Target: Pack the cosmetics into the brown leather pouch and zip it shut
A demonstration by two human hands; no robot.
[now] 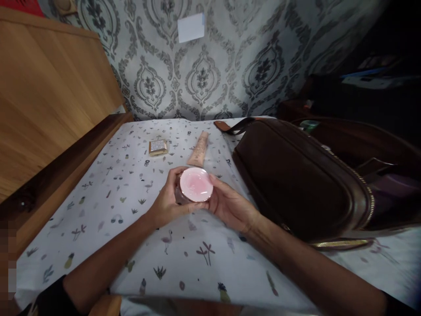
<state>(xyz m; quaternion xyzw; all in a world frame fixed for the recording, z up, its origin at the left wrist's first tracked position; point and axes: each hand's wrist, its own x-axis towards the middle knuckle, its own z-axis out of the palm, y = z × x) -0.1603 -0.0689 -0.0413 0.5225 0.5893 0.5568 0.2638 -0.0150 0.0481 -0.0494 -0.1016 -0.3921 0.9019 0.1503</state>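
Left fingers [192, 207], right fingers [221, 184] clasping one pink-topped jar [196, 184]; beyond: one tube [199, 150], one case [158, 147].

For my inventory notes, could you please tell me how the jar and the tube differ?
The jar is round; the tube is long and tapered. The left hand and right hand hold the jar, while the tube lies on the cloth. Both show pinkish tones.

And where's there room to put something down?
The printed cloth has bare room between the wooden rail and left hand, and between the forearms. It's crowded where the right hand, pink-topped jar, tube and brown bag sit close.
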